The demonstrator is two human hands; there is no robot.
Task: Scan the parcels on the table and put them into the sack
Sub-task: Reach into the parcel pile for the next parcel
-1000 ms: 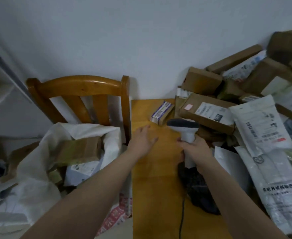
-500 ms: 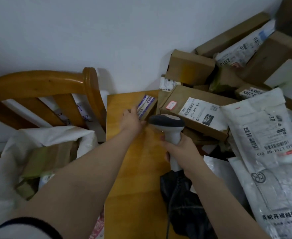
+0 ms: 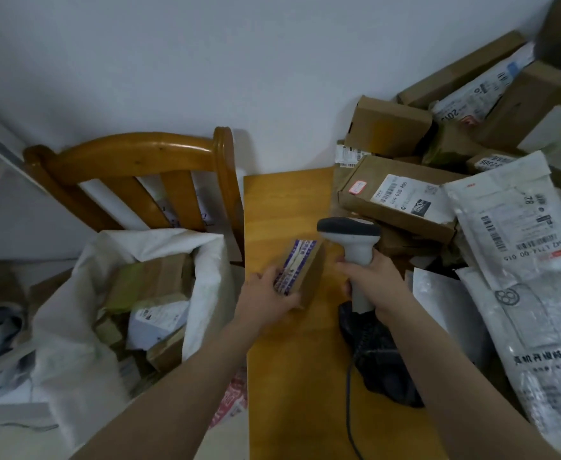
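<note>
Above the wooden bench [image 3: 282, 200], the left hand [image 3: 265, 295] grips a small cardboard parcel [image 3: 302, 273] with blue-printed tape, fingers curled round its near end. The right hand [image 3: 373, 277] is closed round the handle of a grey scanner [image 3: 348, 230], whose head sits just beside the parcel. At left, a white sack [image 3: 73, 343] holds parcels, near a wooden chair [image 3: 133, 151]; at right, heaped boxes [image 3: 401, 200].

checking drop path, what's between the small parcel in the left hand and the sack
Head view: the left hand gripping the small parcel, the table edge, a chair post, then the sack rim.
</note>
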